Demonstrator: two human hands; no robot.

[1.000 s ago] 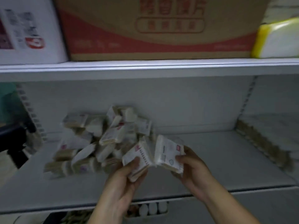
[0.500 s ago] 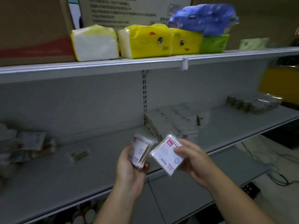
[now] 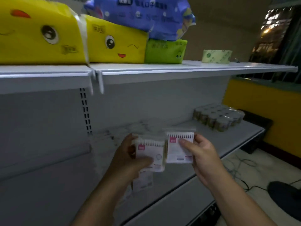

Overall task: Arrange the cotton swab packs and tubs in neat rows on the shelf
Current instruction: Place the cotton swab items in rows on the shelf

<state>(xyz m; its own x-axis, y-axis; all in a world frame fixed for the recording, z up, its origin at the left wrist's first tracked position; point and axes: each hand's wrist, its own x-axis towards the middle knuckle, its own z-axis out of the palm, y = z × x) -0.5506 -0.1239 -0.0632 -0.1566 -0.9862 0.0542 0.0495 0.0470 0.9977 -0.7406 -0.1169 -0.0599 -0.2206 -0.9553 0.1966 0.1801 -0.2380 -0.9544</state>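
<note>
Both forearms reach up and forward over the front edge of the shelf [image 3: 231,142]. The left hand [image 3: 128,159] is curled round a small stack of cotton swab packs [image 3: 150,152], thumb across the front face, fingers behind. The right hand [image 3: 202,154] pinches a single pack [image 3: 176,152] upright, thumb on its face. The two lots touch edge to edge just above the shelf. The tubs [image 3: 218,118] stand in rows at the shelf's far right end.
</note>
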